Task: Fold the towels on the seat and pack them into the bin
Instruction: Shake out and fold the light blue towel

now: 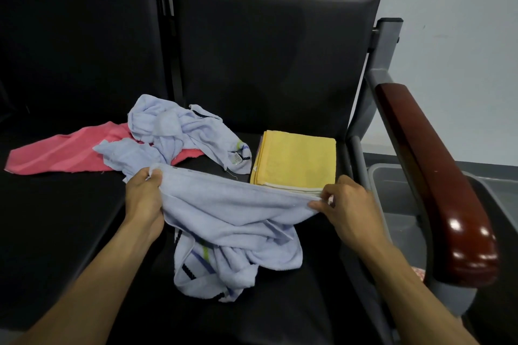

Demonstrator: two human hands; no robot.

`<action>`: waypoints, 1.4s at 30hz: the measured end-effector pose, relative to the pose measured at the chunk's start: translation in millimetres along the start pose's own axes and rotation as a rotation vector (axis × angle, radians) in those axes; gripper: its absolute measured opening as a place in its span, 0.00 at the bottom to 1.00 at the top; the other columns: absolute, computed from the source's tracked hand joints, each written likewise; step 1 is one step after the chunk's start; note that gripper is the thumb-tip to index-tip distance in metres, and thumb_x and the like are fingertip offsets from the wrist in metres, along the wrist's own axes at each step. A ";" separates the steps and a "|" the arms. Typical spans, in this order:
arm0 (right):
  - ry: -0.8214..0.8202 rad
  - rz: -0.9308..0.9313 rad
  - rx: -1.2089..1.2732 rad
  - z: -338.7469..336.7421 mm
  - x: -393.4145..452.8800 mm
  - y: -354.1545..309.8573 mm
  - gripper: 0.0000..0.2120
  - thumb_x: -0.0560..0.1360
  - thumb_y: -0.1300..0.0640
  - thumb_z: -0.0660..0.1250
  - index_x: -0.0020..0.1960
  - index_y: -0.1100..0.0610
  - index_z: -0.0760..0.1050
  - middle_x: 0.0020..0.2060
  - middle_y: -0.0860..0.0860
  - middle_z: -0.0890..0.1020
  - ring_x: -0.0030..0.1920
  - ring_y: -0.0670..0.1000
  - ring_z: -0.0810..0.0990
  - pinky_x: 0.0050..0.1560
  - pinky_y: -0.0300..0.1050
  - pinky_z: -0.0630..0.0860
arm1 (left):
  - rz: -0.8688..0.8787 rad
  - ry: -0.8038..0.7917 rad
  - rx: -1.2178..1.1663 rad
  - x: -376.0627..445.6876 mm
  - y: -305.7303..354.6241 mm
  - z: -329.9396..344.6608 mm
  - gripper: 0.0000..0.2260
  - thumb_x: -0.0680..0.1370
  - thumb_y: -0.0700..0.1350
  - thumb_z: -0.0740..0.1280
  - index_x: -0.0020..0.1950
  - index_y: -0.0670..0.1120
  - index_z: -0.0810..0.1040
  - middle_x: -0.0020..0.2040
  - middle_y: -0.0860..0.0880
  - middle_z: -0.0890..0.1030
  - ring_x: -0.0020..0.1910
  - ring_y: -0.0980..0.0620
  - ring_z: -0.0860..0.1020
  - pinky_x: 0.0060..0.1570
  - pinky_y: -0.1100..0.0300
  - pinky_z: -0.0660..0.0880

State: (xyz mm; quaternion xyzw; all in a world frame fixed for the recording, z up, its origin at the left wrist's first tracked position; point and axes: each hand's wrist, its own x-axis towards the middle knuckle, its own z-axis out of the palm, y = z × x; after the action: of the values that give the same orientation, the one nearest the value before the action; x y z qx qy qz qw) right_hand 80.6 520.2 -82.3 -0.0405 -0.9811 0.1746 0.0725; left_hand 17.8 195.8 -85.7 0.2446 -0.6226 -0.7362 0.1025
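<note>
On the black seat (266,92), both hands pinch one edge of a pale blue towel (232,221): left hand (144,194) at 9 o'clock, right hand (346,206) at 3. Beyond lies a folded yellow towel (297,159); the bin (398,199) sits beside the armrest (437,176).

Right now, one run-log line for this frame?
left hand: grips blue towel edge | right hand: pinches opposite edge | yellow towel: folded on seat | bin: beside armrest

Two bare forearms reach in from below. The left hand (144,196) and right hand (349,206) seemingly wear no rings. No sleeve shows.
</note>
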 end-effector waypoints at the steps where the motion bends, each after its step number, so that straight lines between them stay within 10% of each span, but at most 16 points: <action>1: 0.006 0.012 0.010 0.0 0.3 1.5 0.13 0.73 0.44 0.75 0.41 0.53 0.80 0.39 0.46 0.74 0.39 0.52 0.77 0.42 0.50 0.74 | 0.001 0.003 -0.002 0.3 -0.5 0.2 0.13 0.85 0.37 0.59 0.43 0.47 0.76 0.43 0.49 0.78 0.42 0.53 0.76 0.47 0.60 0.74; 8: -0.049 0.162 0.504 -4.7 6.3 9.5 0.10 0.72 0.56 0.77 0.34 0.56 0.81 0.29 0.49 0.83 0.31 0.45 0.80 0.32 0.31 0.72 | 0.007 -0.014 -0.024 1.8 0.3 -0.8 0.13 0.85 0.44 0.62 0.42 0.45 0.77 0.43 0.47 0.78 0.46 0.51 0.76 0.54 0.53 0.74; 15: 0.005 0.278 0.971 -12.0 8.6 12.0 0.07 0.70 0.70 0.75 0.43 0.61 0.81 0.32 0.61 0.78 0.34 0.53 0.78 0.37 0.39 0.79 | 0.080 -0.066 -0.029 -1.3 6.7 1.6 0.10 0.84 0.44 0.64 0.45 0.44 0.79 0.44 0.47 0.81 0.45 0.53 0.78 0.54 0.56 0.76; 27: 0.241 0.250 0.791 -67.4 -19.4 -3.7 0.05 0.74 0.60 0.75 0.40 0.55 0.83 0.36 0.50 0.86 0.40 0.50 0.84 0.46 0.45 0.79 | 0.357 -0.068 0.342 -36.3 51.3 -18.7 0.06 0.83 0.44 0.64 0.54 0.42 0.77 0.48 0.39 0.82 0.47 0.46 0.80 0.50 0.46 0.77; 35: 0.604 0.065 0.607 -187.2 -30.6 -58.9 0.06 0.78 0.58 0.69 0.43 0.57 0.80 0.39 0.48 0.81 0.41 0.46 0.79 0.38 0.28 0.67 | 0.689 -0.065 0.378 -83.5 171.6 -27.7 0.04 0.81 0.41 0.68 0.48 0.43 0.80 0.35 0.49 0.80 0.34 0.53 0.75 0.38 0.56 0.73; 42: 0.465 0.025 0.473 -221.1 -42.7 -69.0 0.10 0.77 0.62 0.69 0.37 0.56 0.79 0.33 0.45 0.78 0.35 0.44 0.76 0.34 0.33 0.67 | 0.755 0.057 0.450 -95.3 198.9 -40.4 0.04 0.82 0.42 0.66 0.49 0.44 0.79 0.44 0.45 0.81 0.51 0.39 0.79 0.52 0.44 0.77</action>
State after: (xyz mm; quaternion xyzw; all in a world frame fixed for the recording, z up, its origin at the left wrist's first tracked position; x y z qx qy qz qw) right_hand 153.6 525.6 141.6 -0.0735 -0.8700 0.3844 0.2999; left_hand 88.8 163.7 124.5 0.0364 -0.8099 -0.4863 0.3258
